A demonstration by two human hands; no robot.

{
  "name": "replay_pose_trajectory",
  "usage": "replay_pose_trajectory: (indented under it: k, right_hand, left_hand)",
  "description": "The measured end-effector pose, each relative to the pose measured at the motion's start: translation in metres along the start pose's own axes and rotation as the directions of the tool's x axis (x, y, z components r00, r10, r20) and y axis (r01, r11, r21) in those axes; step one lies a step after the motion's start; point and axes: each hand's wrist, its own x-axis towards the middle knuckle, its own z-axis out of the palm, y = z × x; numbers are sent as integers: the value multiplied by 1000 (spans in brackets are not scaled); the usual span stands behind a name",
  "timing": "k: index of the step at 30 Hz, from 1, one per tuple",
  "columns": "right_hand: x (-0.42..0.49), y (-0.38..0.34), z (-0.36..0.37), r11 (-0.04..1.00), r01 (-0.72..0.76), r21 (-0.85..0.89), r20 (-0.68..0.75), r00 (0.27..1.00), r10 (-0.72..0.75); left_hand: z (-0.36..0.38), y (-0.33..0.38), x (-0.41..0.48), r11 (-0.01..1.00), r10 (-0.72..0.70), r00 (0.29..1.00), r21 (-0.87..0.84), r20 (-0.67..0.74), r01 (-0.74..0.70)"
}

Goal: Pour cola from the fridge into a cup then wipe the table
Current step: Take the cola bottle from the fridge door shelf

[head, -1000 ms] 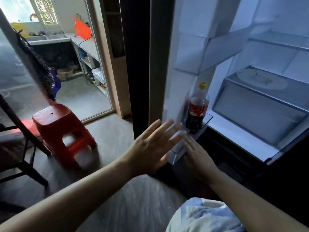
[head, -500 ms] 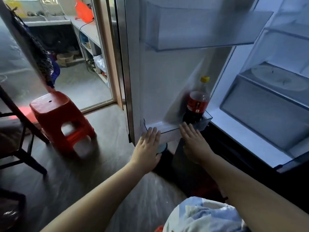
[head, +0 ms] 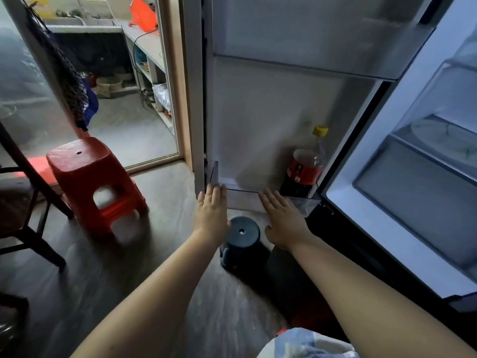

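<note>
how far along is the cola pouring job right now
Done: the fridge door stands open, showing the cola bottle upright in the bottom door shelf, cap on. In hand: nothing; left hand and right hand lie flat and open against that shelf's front. Left: taking the bottle, pouring, wiping; no cup or table surface shows.

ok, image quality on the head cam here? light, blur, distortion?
Head view: bright daylight behind the glass door at upper left and on the fridge interior at right, floor and forearms dim; fisheye bends the fridge door edges; left hand, right hand and cola bottle are slightly soft, the red stool smeared at its legs.
</note>
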Motion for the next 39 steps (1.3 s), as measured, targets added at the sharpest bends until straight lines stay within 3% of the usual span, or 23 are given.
replay_pose_trajectory:
  k: [4,6,8,10,12,15,18,20,26,29,36,39]
  right_hand:
    - [4,0,-10,999,30,43,4,1000,-30]
    - [1,5,-22,993,29,119,-136,991,-13]
    - [-2,15,-43,984,24,175,-387,921,47]
    - [0,30,-67,984,29,175,-597,798,82]
    - [7,44,-92,984,-20,177,-668,732,135]
    - [24,65,-122,974,-128,189,-561,800,214]
    - [34,79,-130,968,-149,199,-369,904,215]
    - [35,83,-131,965,-156,211,-301,929,216]
    - [34,78,-136,987,-122,104,-485,860,158]
    - [32,76,-140,990,-114,82,-498,856,139]
    - [18,72,-133,953,-182,243,-432,859,275]
    - [5,67,-128,951,-161,263,-456,848,269]
  left_hand:
    - [2,-1,5,1000,-9,1000,2,11,8]
    - [6,0,4,1000,-6,1000,23,25,6]
    - [10,-1,4,1000,-6,1000,25,26,6]
    - [12,-2,5,1000,-10,1000,14,22,10]
    - [14,-2,6,1000,-23,1000,7,14,22]
    - [15,2,5,999,-35,999,34,15,35]
    - [15,2,5,998,-39,999,55,25,38]
    - [15,1,5,998,-32,999,57,36,30]
    - [12,0,3,998,-19,999,62,41,16]
    - [10,0,3,997,-18,999,74,43,15]
    - [7,-4,2,997,3,999,81,52,-7]
    - [6,-7,1,997,25,999,71,42,-28]
